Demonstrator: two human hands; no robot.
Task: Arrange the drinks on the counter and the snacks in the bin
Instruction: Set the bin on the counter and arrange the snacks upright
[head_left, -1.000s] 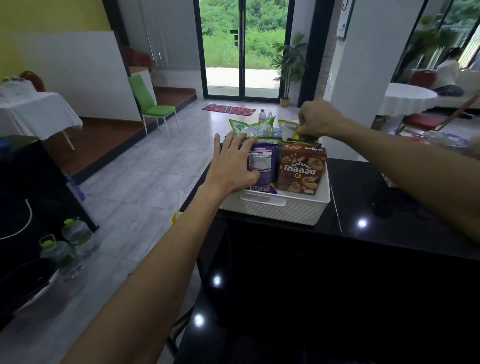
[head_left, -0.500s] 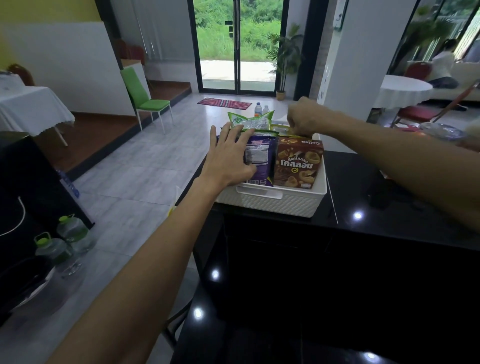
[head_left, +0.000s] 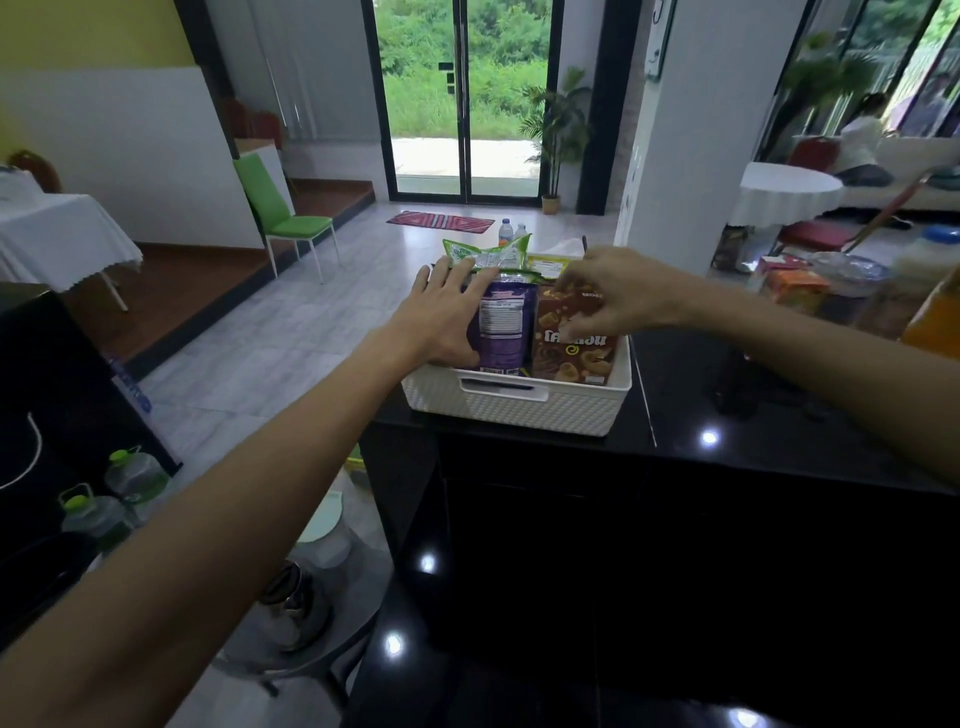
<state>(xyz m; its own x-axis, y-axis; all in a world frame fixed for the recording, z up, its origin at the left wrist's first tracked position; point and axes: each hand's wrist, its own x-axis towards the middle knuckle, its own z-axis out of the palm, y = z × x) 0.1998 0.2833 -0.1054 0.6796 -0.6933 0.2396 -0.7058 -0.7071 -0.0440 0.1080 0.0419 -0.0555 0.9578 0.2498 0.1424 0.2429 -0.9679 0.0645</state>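
Note:
A white woven bin (head_left: 519, 410) stands on the black counter (head_left: 737, 421) at its left end. Snacks stand upright in it: a purple bag (head_left: 501, 327), a brown biscuit box (head_left: 576, 356), a green bag (head_left: 488, 253) and a yellow packet (head_left: 548, 267) behind. My left hand (head_left: 447, 314) lies flat against the purple bag's left side, fingers straight and reaching to the green bag. My right hand (head_left: 613, 296) hovers over the top of the brown box, fingers loosely bent and touching it. At the far right stand drinks: an orange carton (head_left: 795, 286) and an orange juice bottle (head_left: 935, 322).
A white pillar (head_left: 691, 130) rises behind the bin. A clear lidded container (head_left: 852, 280) and a white blue-capped bottle (head_left: 930, 254) stand among the drinks. Left of the counter, on the floor, are a metal stool (head_left: 296, 618) and water jugs (head_left: 104, 514).
My right hand has come forward from the yellow packet at the back of the bin to the top of the brown box, fingers now loosened. My left hand stays on the purple bag.

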